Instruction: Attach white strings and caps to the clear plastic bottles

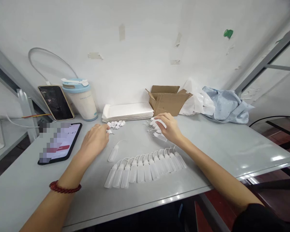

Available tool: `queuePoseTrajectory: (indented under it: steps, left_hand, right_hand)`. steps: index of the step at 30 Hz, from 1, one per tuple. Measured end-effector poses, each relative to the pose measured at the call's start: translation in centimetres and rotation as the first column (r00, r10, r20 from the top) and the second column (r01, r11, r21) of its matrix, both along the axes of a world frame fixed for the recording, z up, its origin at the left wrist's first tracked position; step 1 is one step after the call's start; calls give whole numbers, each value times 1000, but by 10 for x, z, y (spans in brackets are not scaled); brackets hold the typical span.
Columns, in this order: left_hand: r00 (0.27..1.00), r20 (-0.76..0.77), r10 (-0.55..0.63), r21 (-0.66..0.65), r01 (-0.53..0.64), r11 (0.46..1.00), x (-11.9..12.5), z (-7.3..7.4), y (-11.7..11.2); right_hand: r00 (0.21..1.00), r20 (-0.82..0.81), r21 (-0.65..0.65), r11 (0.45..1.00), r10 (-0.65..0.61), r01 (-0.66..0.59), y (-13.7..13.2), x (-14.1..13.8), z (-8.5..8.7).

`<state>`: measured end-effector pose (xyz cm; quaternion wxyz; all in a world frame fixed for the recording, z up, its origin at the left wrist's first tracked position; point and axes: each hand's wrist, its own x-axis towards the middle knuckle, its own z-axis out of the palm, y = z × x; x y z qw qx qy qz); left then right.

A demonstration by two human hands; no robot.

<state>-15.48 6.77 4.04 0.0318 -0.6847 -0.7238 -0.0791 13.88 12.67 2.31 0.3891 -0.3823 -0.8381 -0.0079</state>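
Note:
My left hand (94,140) reaches toward a small heap of white caps (116,124) and pinches one cap (109,131) at its fingertips. My right hand (168,127) rests curled over a pile of small white tube-tipped pieces (155,126) near the cardboard box. One empty clear squeeze bottle (113,154) lies alone just right of my left hand. A row of several clear squeeze bottles (145,167) with thin curved tubes lies side by side on the grey table (219,148) in front of me.
A phone (60,141) lies at the left and another phone (56,102) leans on the wall by a white cup with a blue lid (81,98). A stack of white trays (128,111), an open cardboard box (168,99) and crumpled bags (217,103) line the back.

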Motion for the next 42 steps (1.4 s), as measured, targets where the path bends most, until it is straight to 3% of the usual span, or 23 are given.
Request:
queuePoseTrajectory:
  steps: [5,10,14,21,24,28,32,35,39,41,42]
  left_hand:
    - [996,-37,-80,-19,79,997,-1,-16,8]
    - [992,-63,-111,-26,110,994,1,-21,10]
    - [990,-91,-110,-22,108,994,1,-22,11]
    - [989,-96,-114,-35,111,993,1,-20,11]
    - [990,-53,-130,-32,129,991,3,-15,6]
    - [987,66,-145,0,146,989,6,-9,2]
    - [957,267,-112,55,101,993,10,-5,5]
    - [880,467,-90,78,60,995,16,-1,7]
    - [712,693,-114,39,120,992,31,4,0]
    - [577,811,-99,-5,177,984,40,4,-5]
    - [473,878,-72,-27,200,979,44,4,-8]
  right_hand:
    - [980,-9,-79,977,197,-197,-19,-14,6]
    - [914,-9,-393,839,406,-377,-49,-41,28]
    - [819,126,-553,725,560,-411,-63,-70,40]
    - [664,443,-589,754,603,-291,-62,-118,37]
    - [646,411,-663,697,644,-273,-57,-125,34]
    - [683,280,-687,637,675,-348,-51,-121,29]
    - [769,169,-628,669,616,-397,-41,-104,25]
    - [868,90,-523,765,488,-376,-35,-85,23]
    - [922,-1,-362,860,386,-360,-33,-55,16]
    - [929,-27,-299,884,369,-360,-34,-44,12]
    - [929,-26,-270,893,368,-362,-36,-41,10]
